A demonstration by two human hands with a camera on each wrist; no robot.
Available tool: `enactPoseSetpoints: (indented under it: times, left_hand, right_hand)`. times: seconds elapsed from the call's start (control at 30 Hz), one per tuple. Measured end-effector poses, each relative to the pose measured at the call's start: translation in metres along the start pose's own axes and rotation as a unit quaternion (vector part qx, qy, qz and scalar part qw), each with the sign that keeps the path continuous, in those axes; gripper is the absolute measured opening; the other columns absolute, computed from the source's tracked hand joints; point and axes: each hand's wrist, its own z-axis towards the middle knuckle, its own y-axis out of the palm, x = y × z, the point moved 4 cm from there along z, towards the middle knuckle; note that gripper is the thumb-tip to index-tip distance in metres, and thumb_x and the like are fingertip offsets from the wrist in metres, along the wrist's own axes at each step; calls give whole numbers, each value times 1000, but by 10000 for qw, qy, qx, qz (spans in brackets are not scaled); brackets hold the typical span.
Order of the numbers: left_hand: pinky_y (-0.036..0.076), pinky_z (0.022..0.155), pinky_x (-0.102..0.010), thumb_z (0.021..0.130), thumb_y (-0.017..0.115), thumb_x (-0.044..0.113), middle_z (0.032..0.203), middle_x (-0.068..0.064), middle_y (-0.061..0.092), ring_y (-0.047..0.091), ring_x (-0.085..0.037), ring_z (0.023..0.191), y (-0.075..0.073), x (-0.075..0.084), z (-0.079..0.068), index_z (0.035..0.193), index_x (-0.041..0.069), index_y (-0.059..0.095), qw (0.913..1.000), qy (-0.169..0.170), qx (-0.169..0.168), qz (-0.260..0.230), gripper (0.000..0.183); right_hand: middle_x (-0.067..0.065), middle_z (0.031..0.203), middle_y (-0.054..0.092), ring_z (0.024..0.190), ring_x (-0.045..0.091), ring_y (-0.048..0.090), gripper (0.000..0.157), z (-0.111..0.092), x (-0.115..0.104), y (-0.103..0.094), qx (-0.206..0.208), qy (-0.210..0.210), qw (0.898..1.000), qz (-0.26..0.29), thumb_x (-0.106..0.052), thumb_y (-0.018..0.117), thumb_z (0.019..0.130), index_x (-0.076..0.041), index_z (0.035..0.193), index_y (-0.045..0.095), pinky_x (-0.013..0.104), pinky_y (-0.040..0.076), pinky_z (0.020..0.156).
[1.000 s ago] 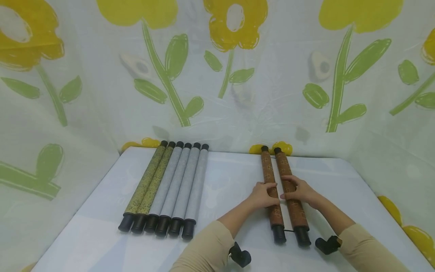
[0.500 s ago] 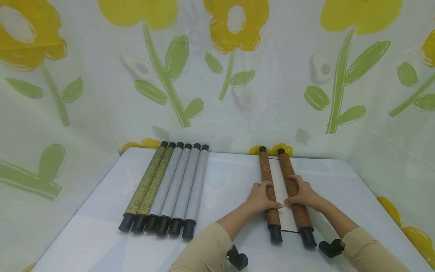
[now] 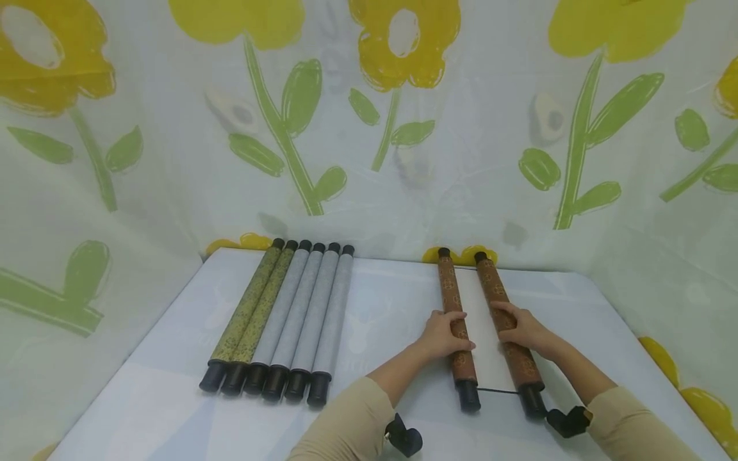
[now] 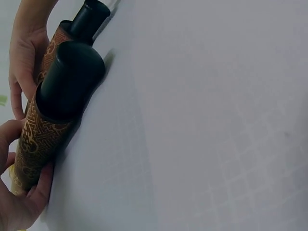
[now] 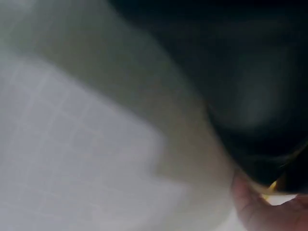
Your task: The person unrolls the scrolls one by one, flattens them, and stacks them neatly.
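Brown rods (image 3: 451, 291), each partly hidden midway, fill the grip of the left hand (image 3: 442, 335) and right hand (image 3: 528, 331).

Beige sleeves (image 3: 348, 416), plus black wrist pieces (image 3: 405, 439), perhaps heart-shaped.

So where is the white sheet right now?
In the head view, the white sheet lies right of centre on the table, between the left brown roller, gripped by the left hand, and the right brown roller, gripped by the right hand.

Brown rollers (image 3: 523, 369), right: covered in matt, cloth-like material
Near caps (image 4: 74, 74): finished in smooth, plastic-like black
Sheet (image 3: 484, 358): seen as paper
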Motion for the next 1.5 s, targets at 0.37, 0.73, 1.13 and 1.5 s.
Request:
enactPoseSetpoints:
  times: [0.37, 0.73, 1.13, 1.5]
  left_hand:
    - [46, 79, -34, 74, 72, 29, 128, -20, 44, 45, -26, 109, -3, 0, -2, 124, 21, 63, 9994, -123, 130, 301, 51]
    - [43, 66, -33, 64, 81, 55, 110, -10, 47, 50, -20, 87, -6, -5, -7, 116, 26, 56, 9937, -589, 535, 784, 65]
    - [48, 77, -34, 71, 81, 39, 130, -18, 40, 52, -26, 105, -14, -13, -10, 122, 24, 58, 9971, -205, 340, 653, 57]
    - [49, 81, -35, 74, 78, 25, 124, -18, 41, 48, -24, 104, -20, -19, -7, 124, 17, 62, 9999, -68, 77, 41, 53]
  right_hand:
    - [43, 140, 23, 127, 57, 26, 70, -8, 2, -5, -97, -26, 9997, -233, -13, 64, 84, 5, 142, 29, 64, 34, 96]
    - [43, 122, 33, 104, 50, 45, 100, -16, 7, -4, 135, 431, 9944, -953, -27, 83, 69, -2, 143, 21, 57, 46, 77]
    - [46, 124, 28, 109, 54, 39, 84, -27, 18, -14, -140, 272, 9957, -880, -13, 71, 76, 3, 144, 25, 61, 43, 82]
    - [43, 122, 35, 97, 41, 43, 70, -31, 19, -17, -186, 206, 9969, -734, -3, 59, 77, 8, 141, 31, 47, 43, 78]
